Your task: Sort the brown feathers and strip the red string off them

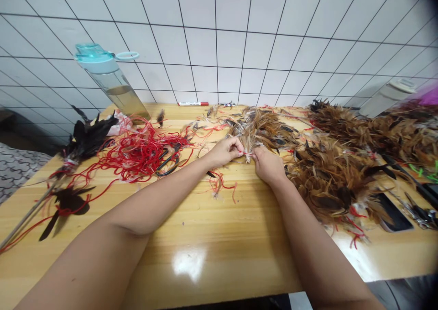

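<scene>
My left hand (226, 151) and my right hand (267, 164) meet at the middle of the wooden table (205, 237), both pinched on a small bundle of brown feathers (248, 143) tied with red string at its base. The feather tips fan up and away from my fingers. A loose piece of red string (222, 186) lies on the table just below my left wrist.
A tangle of red string (140, 152) with black scissors (168, 164) lies to the left. Black feathers (87, 139) and a thin stick are at far left. A water bottle (109, 81) stands behind. Heaps of brown feathers (342, 164) cover the right; a phone (393, 214) lies near the edge.
</scene>
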Demonstrator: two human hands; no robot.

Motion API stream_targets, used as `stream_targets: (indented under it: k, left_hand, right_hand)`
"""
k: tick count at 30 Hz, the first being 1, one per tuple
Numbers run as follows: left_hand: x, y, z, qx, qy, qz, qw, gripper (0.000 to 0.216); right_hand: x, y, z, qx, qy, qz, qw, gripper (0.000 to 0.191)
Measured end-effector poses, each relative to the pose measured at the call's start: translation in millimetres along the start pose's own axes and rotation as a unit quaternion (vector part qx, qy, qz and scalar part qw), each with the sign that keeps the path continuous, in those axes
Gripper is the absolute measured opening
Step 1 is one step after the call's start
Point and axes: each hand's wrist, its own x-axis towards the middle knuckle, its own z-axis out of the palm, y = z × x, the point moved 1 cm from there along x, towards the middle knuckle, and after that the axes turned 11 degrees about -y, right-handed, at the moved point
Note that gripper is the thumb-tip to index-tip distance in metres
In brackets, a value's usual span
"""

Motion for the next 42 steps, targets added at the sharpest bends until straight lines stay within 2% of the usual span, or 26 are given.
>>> stream_targets:
  k: [13,16,21,28,38,42]
  left_hand:
    - [0,7,8,0.040,0.033,-0.017,0.999,0.006]
    - [0,9,12,0.010,0.047,-0.029,0.998,0.006]
    - [-2,11,17,-0.078,0.039,-0.003,0.996,0.010]
    - [-2,6,14,0.008,0.052,-0.031,0.998,0.007]
    - [-2,10,13,0.014,0.052,-0.043,0.998,0.006]
    - [-4,15,10,0.013,0.020,-0.051,0.998,0.007]
  right_hand:
    - [2,-2,3,-0.027,-0.027,-0.028,0.999,0.030]
    - [2,-4,2,-0.026,-0.041,-0.028,0.998,0.029]
    - [1,-6,3,-0.028,-0.039,-0.046,0.998,0.031]
    - [1,-7,2,-0.032,-0.044,-0.060,0.997,0.031]
    - [3,-4,4,-0.027,-0.053,-0.060,0.996,0.030]
    - [1,-3,6,-0.031,-0.027,-0.042,0.998,0.028]
